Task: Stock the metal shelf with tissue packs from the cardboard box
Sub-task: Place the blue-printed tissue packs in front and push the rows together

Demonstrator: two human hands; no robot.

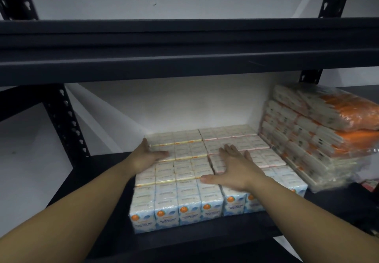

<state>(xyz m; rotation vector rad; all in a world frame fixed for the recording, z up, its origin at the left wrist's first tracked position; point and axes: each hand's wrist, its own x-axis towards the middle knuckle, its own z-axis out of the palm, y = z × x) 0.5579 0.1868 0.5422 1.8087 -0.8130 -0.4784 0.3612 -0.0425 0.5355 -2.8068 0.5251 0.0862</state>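
Head view of a black metal shelf (114, 240) with a second shelf board (184, 43) above it and perforated uprights (67, 123) at the sides. On the lower board a block of tissue packs (184, 172) stands in tight rows, two columns side by side, running from the front edge back to the white wall (164, 102). The front packs show blue-and-white wrappers with an orange disc; the print is only partly legible.

Left hand (146, 156): fingers straight, palm pressed against the left flank and top edge of the block, near its rear rows. This grip is flat and closed round nothing.

Right hand (235, 168): fingers spread and extended, palm down, resting on top of the right column; the thumb points left across the seam between the columns. This grip too is flat, holding nothing.

To the right, touching or just beside the block, a stack of orange-and-white wrapped bundles (320, 131) lies tilted in clear film.
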